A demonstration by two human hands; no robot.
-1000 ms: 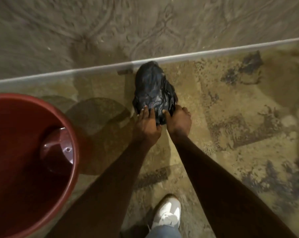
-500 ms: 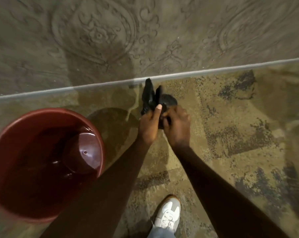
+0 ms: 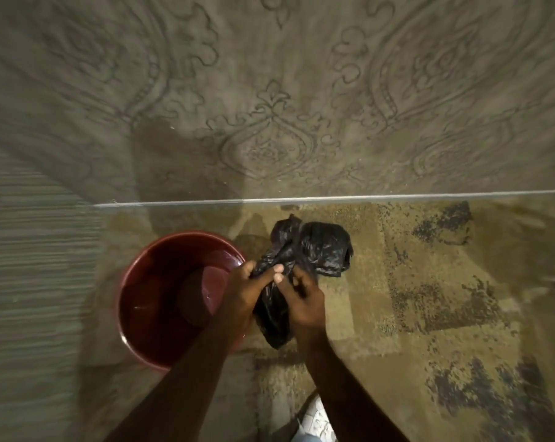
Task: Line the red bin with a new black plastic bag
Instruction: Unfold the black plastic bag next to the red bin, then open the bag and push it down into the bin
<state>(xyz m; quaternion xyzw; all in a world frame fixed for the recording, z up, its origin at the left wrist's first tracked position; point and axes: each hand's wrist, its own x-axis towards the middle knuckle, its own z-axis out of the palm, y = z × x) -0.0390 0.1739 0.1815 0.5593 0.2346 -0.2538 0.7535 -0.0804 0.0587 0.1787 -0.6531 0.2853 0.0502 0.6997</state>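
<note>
The red bin (image 3: 142,282) stands on the floor left of centre, its mouth open and bare inside, with a raised dome at its bottom. A crumpled black plastic bag (image 3: 311,247) hangs in the air just right of the bin's rim. My left hand (image 3: 242,291) grips the bag's left side, over the bin's right edge. My right hand (image 3: 301,301) holds the bag's lower part, fingers pinching the plastic. Part of the bag trails down between my wrists.
A patterned wall (image 3: 269,90) rises behind the bin, with a pale skirting line (image 3: 365,198) at its foot. A mottled brown carpet (image 3: 429,298) covers the floor to the right. My white shoe (image 3: 317,419) shows at the bottom edge.
The bag has come up off the floor near the wall and toward me, loosening as my hands work it. The view has pulled back and risen; the bin now sits nearer centre.
</note>
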